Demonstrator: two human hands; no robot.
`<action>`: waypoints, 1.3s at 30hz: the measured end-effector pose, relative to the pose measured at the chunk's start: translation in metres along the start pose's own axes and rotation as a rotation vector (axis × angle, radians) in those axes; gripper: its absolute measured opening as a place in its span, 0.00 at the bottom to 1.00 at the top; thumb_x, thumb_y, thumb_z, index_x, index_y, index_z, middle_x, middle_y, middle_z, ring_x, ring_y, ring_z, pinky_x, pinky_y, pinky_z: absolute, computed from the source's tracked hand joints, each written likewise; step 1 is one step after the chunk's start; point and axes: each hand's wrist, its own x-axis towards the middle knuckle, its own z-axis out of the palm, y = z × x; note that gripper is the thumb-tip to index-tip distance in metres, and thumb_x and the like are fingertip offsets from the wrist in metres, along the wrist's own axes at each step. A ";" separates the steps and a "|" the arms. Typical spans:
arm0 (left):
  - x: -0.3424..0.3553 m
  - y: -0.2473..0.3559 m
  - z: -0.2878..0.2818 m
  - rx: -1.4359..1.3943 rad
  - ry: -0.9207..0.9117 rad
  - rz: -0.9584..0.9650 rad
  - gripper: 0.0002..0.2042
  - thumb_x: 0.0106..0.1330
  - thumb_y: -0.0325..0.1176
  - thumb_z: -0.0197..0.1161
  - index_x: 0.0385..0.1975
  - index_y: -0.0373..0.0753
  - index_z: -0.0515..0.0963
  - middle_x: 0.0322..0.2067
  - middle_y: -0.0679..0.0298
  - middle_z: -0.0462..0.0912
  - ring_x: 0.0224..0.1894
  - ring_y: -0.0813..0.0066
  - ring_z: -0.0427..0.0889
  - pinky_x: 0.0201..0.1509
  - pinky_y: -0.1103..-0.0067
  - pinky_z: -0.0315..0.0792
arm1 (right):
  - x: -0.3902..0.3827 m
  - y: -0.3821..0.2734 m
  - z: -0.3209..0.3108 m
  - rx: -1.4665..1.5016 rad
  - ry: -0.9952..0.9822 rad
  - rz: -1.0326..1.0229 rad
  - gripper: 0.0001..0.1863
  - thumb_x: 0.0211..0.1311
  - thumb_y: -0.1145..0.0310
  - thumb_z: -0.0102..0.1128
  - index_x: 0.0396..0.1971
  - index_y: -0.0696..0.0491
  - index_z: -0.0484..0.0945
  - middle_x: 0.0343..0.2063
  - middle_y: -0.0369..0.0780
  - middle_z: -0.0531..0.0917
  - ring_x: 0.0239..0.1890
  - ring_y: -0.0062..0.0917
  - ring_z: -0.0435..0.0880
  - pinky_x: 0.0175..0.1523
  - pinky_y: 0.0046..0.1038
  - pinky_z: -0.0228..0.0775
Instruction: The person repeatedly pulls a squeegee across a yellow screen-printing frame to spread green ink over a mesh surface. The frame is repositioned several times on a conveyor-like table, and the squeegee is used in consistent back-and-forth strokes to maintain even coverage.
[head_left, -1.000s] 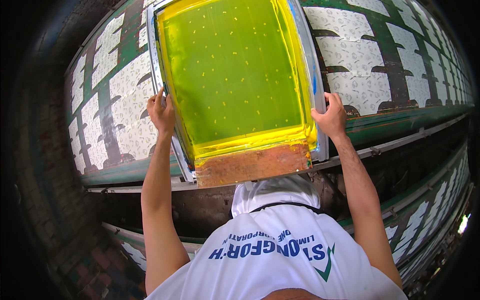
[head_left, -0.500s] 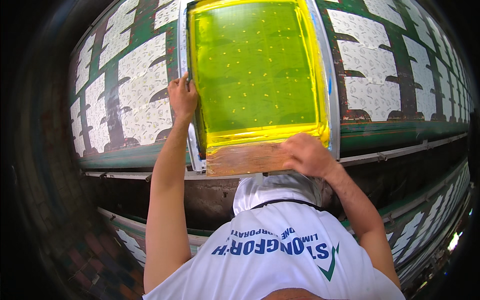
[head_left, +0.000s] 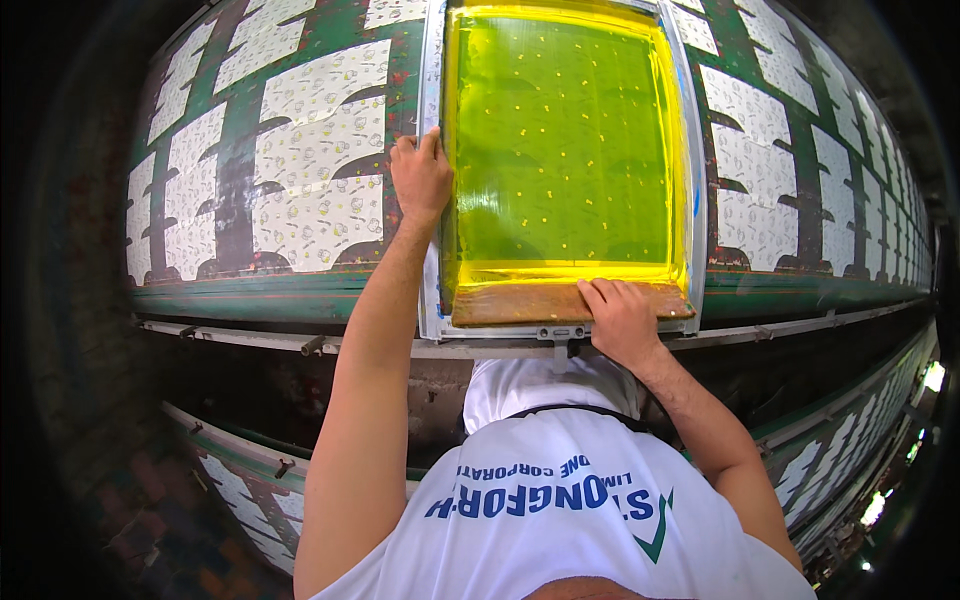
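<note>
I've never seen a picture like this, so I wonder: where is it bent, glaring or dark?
In the head view, the green printing table curves toward the rim; pale glare marks the left part of the yellow-green screen-printing mesh; the corners sink to near-black.

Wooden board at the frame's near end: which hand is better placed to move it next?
Probably the right hand: it rests on the wooden board, while the left hand is at the frame's left rail.

My fisheye view, black-rimmed, bows the counter [head_left: 240, 298]. Bright, diffuse light falls on my shirt [head_left: 555, 505]; pale glare streaks the screen [head_left: 562, 150] at left. The floor [head_left: 165, 520] lies dim, indistinct; blown-out spots [head_left: 873, 508] mark the lower right.
</note>
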 end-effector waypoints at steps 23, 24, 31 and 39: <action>0.004 0.012 -0.005 0.086 -0.070 -0.158 0.23 0.63 0.21 0.62 0.56 0.51 0.86 0.46 0.62 0.79 0.53 0.59 0.78 0.55 0.62 0.70 | 0.372 0.165 -0.062 -0.298 0.122 0.161 0.11 0.60 0.68 0.66 0.42 0.51 0.90 0.39 0.48 0.90 0.45 0.46 0.92 0.50 0.46 0.86; 0.004 0.012 -0.006 0.077 -0.061 -0.146 0.22 0.64 0.20 0.61 0.56 0.51 0.86 0.45 0.61 0.80 0.52 0.58 0.79 0.55 0.62 0.71 | 0.391 0.171 -0.069 -0.294 0.087 0.182 0.12 0.61 0.68 0.66 0.43 0.52 0.90 0.41 0.48 0.91 0.46 0.46 0.92 0.51 0.46 0.86; 0.005 0.014 -0.010 0.101 -0.040 -0.109 0.21 0.64 0.21 0.63 0.55 0.50 0.86 0.44 0.60 0.80 0.50 0.58 0.80 0.53 0.63 0.73 | 0.461 0.198 -0.098 -0.269 0.031 0.230 0.16 0.67 0.62 0.66 0.51 0.49 0.88 0.52 0.46 0.90 0.57 0.42 0.89 0.62 0.45 0.82; 0.008 0.018 -0.010 0.084 -0.042 -0.145 0.24 0.62 0.17 0.60 0.55 0.48 0.87 0.44 0.58 0.81 0.49 0.56 0.81 0.54 0.63 0.75 | 0.505 0.232 -0.106 -0.395 0.098 0.154 0.19 0.58 0.64 0.64 0.45 0.59 0.90 0.48 0.55 0.90 0.52 0.49 0.89 0.56 0.46 0.84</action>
